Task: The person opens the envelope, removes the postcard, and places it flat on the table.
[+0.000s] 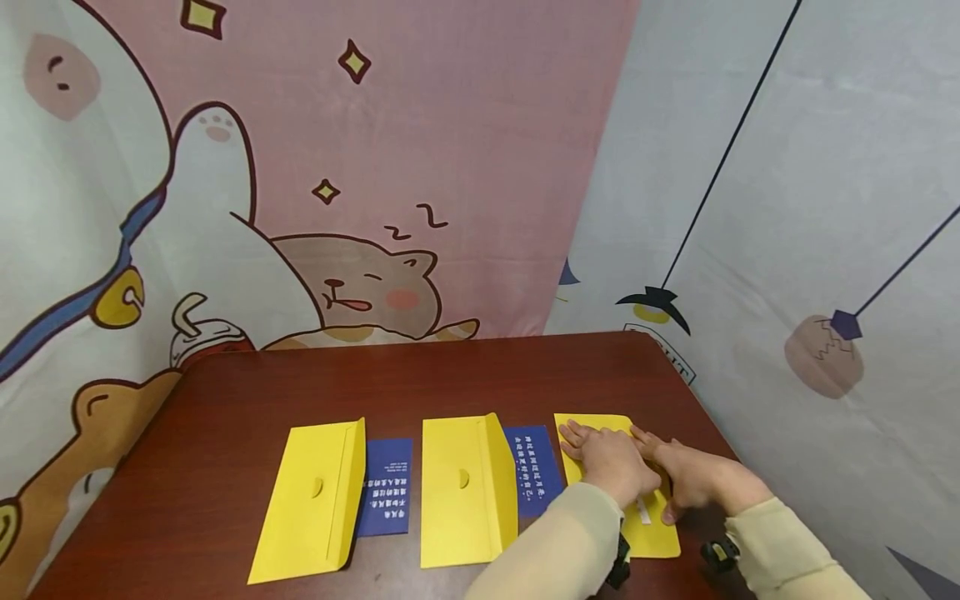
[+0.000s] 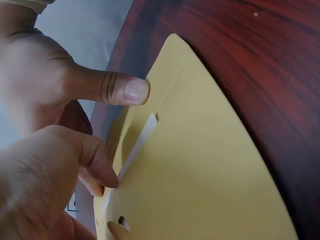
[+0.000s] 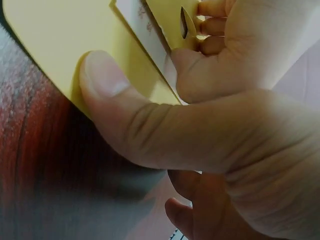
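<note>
A yellow envelope (image 1: 660,537) lies at the right side of the table under both hands. My left hand (image 1: 611,462) grips its far left part, fingers by the edge, with the thumb at a narrow white strip (image 2: 137,142) in the envelope. The strip carries faint reddish print in the right wrist view. Beside that thumb, a small half-moon cut (image 2: 120,227) shows in the yellow paper. My right hand (image 1: 693,475) holds the right edge of the envelope, its thumb (image 3: 107,82) flat on top. In the left wrist view the right thumb lies just above the strip's end.
Two more yellow envelopes (image 1: 311,500) (image 1: 457,500) lie to the left, each with a half-moon cut. Blue cards (image 1: 386,487) (image 1: 534,471) with white writing lie against their right sides. The brown table (image 1: 420,367) ends at a cartoon-printed cloth (image 1: 450,125) behind.
</note>
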The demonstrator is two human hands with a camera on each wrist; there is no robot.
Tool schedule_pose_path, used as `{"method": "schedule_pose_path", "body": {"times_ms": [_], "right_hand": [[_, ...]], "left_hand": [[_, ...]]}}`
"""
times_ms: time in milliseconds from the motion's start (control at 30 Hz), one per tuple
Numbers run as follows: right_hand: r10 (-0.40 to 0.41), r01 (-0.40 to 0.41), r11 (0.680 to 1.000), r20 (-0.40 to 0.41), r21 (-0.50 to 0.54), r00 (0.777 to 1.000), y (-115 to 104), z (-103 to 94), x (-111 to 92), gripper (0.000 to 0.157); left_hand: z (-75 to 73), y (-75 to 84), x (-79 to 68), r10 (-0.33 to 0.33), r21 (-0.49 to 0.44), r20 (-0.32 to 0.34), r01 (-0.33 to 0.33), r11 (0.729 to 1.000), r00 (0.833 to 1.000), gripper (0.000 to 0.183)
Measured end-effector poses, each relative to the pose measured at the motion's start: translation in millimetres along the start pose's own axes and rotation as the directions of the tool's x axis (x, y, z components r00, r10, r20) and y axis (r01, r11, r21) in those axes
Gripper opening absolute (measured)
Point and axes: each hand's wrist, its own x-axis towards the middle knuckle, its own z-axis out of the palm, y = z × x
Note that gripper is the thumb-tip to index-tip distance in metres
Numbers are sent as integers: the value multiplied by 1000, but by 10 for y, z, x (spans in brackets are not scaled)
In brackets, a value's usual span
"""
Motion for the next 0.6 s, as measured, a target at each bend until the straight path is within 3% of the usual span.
{"method": "schedule_pose_path", "body": {"times_ms": [267, 433, 600], "right_hand": [[-125, 122, 990, 38, 72, 991, 74, -54, 8, 103], [-143, 143, 989, -3, 23, 990, 59, -20, 42, 98], [-129, 128, 991, -43, -21, 991, 28, 9, 51, 101]], "left_hand": [[-56, -80, 9, 70, 27, -37, -69, 997, 997, 64], [-56, -122, 0, 89, -9, -41, -89, 996, 995, 66], [-48, -144, 4, 95, 18, -34, -95, 995, 995, 71]]}}
